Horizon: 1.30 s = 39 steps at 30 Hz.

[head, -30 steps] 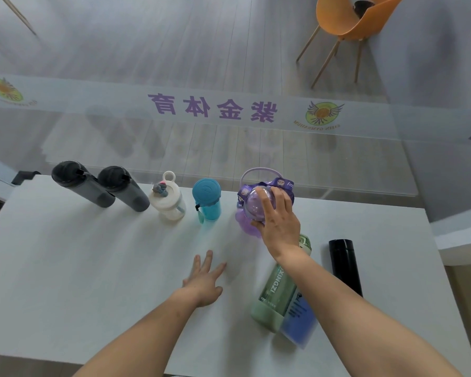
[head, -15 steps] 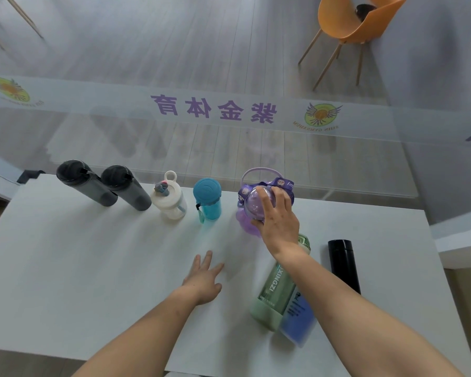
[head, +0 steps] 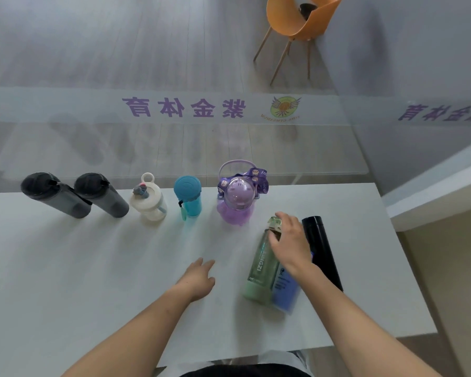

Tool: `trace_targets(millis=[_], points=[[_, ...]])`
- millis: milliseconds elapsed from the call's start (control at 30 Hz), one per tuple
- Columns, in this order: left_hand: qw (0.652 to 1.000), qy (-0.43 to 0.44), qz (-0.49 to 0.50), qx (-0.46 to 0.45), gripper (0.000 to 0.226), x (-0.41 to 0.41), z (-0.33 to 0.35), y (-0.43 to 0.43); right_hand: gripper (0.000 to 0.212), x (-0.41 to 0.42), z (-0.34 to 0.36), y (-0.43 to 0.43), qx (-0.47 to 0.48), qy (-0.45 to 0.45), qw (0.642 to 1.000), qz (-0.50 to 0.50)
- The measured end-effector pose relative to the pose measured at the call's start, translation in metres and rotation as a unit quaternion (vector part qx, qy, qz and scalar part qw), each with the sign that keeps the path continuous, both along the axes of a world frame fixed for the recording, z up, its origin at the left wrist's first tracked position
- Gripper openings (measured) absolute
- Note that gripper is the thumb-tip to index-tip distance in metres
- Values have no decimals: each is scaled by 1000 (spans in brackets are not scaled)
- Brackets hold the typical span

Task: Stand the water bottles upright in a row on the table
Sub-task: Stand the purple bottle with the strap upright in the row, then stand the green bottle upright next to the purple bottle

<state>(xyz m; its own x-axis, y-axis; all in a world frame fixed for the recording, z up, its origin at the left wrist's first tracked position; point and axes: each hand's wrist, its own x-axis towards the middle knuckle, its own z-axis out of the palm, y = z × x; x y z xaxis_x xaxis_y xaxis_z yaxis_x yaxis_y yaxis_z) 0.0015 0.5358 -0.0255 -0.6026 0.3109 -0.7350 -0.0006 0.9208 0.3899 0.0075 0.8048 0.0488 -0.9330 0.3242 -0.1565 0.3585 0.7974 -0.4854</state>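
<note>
Along the far edge of the white table (head: pixel 65 268) five bottles stand upright in a row: two dark grey bottles (head: pixel 55 195) (head: pixel 101 194), a white bottle (head: pixel 148 202), a teal bottle (head: pixel 188 198) and a purple bottle (head: pixel 237 202) with a strap. To their right lie three more: a green bottle (head: pixel 263 265), a blue bottle (head: pixel 283 289) partly under my arm, and a black bottle (head: pixel 321 251). My right hand (head: pixel 288 240) curls around the green bottle's neck. My left hand (head: pixel 199 278) rests flat on the table, holding nothing.
A glass wall with a purple-lettered band runs right behind the row. An orange chair (head: pixel 297 20) stands beyond it. The table's right edge lies just past the black bottle. A ledge sits to the right of the table.
My right hand has let go of the purple bottle's lid and come back and right onto the lying green bottle's neck. The left hand has stayed in place.
</note>
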Motion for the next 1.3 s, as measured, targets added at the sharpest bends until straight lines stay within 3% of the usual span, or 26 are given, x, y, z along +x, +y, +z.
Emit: trace_targets(millis=[100,333,600,700,833,967,1100,1300], points=[[1000,-1,-8,6,63,5,0,4,62,10,-2,10,9,-95,995,-34],[1000,11,15,15,61,16,3,20,86,-11,-6,29,14,-224,974,-36],[995,51,84,-14,58,25,-2,61,75,-35,-18,49,-31,-253,967,33],[992,59,105,-44,57,31,-4,76,69,-37,-24,56,-39,-240,969,42],[989,62,126,-45,56,34,-1,96,61,-32,-25,65,-132,-202,970,30],[988,66,134,-32,55,30,3,108,71,-32,-16,71,-176,-166,970,22],[986,75,150,-23,54,28,6,112,65,-34,-4,70,-219,-123,967,37],[985,72,154,-28,54,29,7,109,62,-33,25,70,-240,12,965,105]])
